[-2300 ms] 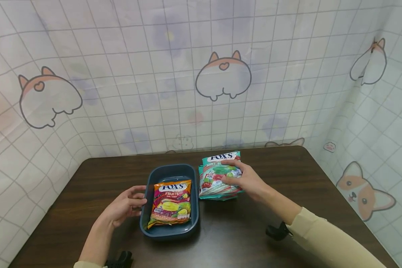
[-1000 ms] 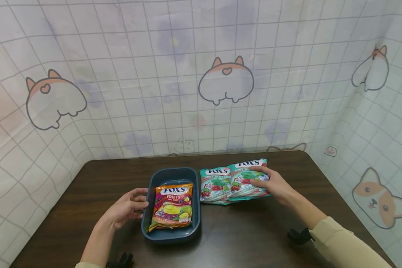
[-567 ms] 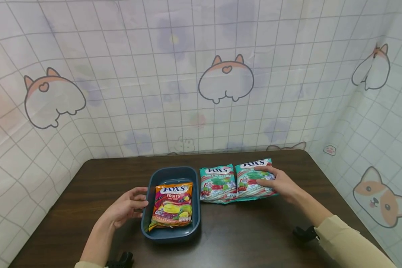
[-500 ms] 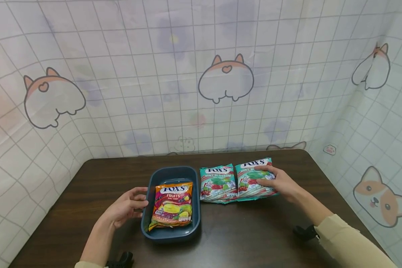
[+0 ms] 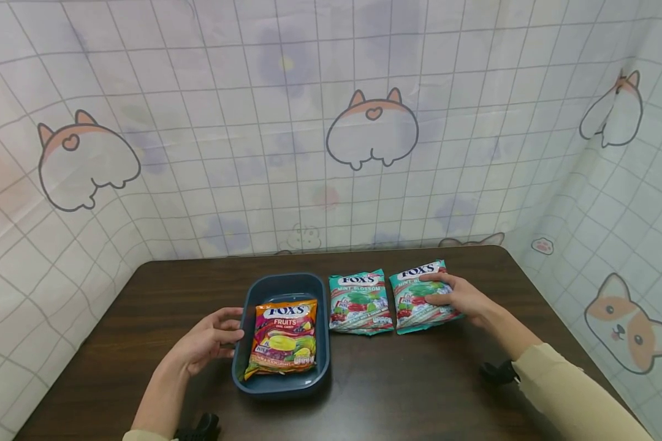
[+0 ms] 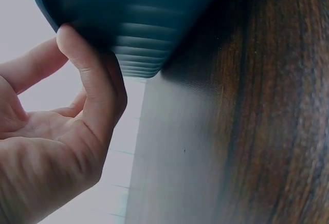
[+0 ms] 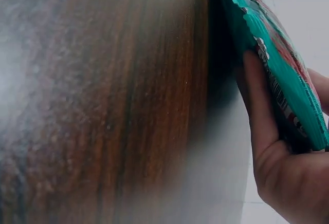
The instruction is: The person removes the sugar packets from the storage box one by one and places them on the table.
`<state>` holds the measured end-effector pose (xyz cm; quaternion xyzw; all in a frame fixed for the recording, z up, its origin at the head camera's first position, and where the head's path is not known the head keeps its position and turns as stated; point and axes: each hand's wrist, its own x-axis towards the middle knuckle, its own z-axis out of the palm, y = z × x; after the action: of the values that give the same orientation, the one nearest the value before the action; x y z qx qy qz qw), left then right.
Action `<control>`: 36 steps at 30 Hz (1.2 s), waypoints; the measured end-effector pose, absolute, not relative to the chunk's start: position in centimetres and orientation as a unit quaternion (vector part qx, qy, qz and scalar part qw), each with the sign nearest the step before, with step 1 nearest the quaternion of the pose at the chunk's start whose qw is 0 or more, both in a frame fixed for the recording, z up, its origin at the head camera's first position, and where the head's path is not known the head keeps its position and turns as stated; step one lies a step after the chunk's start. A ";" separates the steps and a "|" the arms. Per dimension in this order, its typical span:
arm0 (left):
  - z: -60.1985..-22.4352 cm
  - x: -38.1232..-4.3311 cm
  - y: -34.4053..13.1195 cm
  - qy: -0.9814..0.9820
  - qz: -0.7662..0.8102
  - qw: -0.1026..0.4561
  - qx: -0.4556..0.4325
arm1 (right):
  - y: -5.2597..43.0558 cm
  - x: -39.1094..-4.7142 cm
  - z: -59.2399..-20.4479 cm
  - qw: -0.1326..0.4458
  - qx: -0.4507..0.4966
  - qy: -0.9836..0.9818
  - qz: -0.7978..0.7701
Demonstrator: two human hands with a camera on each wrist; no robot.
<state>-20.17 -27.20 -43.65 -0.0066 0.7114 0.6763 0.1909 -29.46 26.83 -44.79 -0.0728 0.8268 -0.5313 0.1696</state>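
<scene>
My right hand grips a green candy bag at its right side. In the right wrist view, one finger goes under the bag's edge and part of the hand shows on its other face. That edge is tilted up off the table. A second green candy bag lies flat just left of it, a narrow gap between them. My left hand rests its loosely bent fingers against the left outer wall of a dark blue container. Inside lies an orange and purple candy bag, face up.
Everything stands on a dark wooden table whose back edge meets a patterned curtain. The curtain continues along both sides. The container stands just left of the flat green bag.
My right hand has drawn the upper green bag rightward off the other one, uncovering it. Since then the held bag has turned slightly and come apart from its neighbour. The left hand stays put.
</scene>
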 end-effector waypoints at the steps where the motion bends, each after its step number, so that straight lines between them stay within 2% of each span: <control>1: -43.6 -20.2 -27.2 0.711 0.676 0.191 -0.007 | 26.8 -29.6 -44.9 0.171 -0.075 0.827 -0.530; 11: -43.5 -20.2 -27.2 0.711 0.678 0.189 -0.007 | 25.0 -30.2 -44.8 0.161 -0.092 0.840 -0.510; 23: -43.5 -20.0 -27.1 0.705 0.682 0.195 -0.003 | 24.5 -30.4 -45.3 0.099 -0.131 0.888 -0.429; 28: -43.6 -20.0 -27.1 0.701 0.685 0.197 0.004 | 24.7 -30.2 -44.6 0.079 -0.111 0.904 -0.406; 36: -43.6 -19.9 -27.2 0.704 0.683 0.195 0.001 | 25.6 -29.9 -43.8 0.083 -0.086 0.905 -0.409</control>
<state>-19.94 -27.15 -43.60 0.0011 0.7037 0.6832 0.1947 -29.88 25.57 -43.80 -0.0858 0.9047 -0.4088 0.0834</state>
